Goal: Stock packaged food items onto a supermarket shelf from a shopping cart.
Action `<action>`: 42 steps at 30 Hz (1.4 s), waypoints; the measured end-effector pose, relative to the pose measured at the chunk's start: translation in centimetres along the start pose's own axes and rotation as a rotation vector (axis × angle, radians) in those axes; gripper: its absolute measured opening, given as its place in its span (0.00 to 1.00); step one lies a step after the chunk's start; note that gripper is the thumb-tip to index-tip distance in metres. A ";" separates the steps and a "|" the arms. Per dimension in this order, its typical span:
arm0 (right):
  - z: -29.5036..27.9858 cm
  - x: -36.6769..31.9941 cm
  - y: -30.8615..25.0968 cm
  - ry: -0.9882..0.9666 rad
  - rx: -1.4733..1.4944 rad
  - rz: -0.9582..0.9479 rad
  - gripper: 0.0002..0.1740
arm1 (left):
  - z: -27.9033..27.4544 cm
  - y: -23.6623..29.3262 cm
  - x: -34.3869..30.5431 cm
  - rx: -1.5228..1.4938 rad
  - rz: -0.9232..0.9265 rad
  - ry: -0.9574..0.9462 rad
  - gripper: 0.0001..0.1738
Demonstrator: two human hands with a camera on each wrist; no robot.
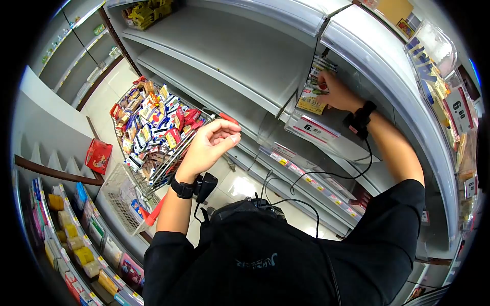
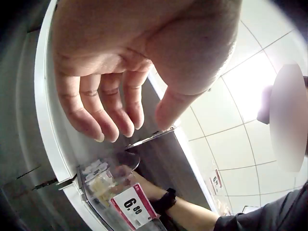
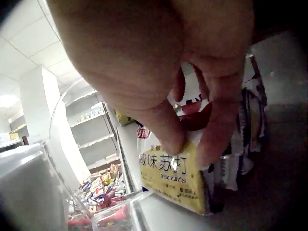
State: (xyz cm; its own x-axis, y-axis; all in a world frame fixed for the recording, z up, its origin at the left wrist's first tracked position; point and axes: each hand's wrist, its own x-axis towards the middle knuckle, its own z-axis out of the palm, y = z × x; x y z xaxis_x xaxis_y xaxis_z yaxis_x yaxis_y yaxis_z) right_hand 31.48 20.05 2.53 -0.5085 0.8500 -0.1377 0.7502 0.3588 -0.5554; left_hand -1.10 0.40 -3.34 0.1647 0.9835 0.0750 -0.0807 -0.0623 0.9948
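Observation:
My right hand (image 1: 334,93) reaches into a shelf compartment at the upper right of the head view. In the right wrist view its thumb and fingers pinch the top of a yellow and white packet of soda biscuits (image 3: 168,180). More packets (image 3: 245,125) stand in a row right behind it, partly hidden by the fingers. My left hand (image 1: 208,145) hangs in the air with loosely curled fingers and holds nothing. Beneath and beyond it is a shopping cart (image 1: 173,163) heaped with wrapped snacks (image 1: 150,120).
A clear plastic front with a 6.80 price tag (image 1: 316,129) edges the compartment. Long grey shelves (image 1: 214,56) run to its left, with yellow packets (image 1: 148,14) at the far end. A red bag (image 1: 98,156) lies beyond the cart. Cables trail from both wrists.

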 end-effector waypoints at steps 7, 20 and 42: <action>0.1 0.5 1.7 0.075 -0.295 -0.112 0.27 | -0.4 0.0 -0.9 -0.019 0.020 0.032 0.12; -2.6 -1.6 0.3 0.180 -0.401 -0.048 0.20 | -0.8 1.5 -2.6 0.039 0.000 0.054 0.13; 21.4 -6.4 -27.8 0.281 -0.053 -0.489 0.13 | -24.4 3.5 -24.6 0.616 0.244 0.646 0.11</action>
State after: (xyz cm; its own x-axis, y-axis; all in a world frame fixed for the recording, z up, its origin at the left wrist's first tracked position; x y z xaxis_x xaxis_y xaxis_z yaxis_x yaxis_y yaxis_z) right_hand 4.91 -3.63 1.32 -0.6755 0.6472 0.3533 0.4793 0.7495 -0.4565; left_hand -29.43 -19.89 -3.40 -0.3837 0.8233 0.4183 0.5267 -0.1770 0.8314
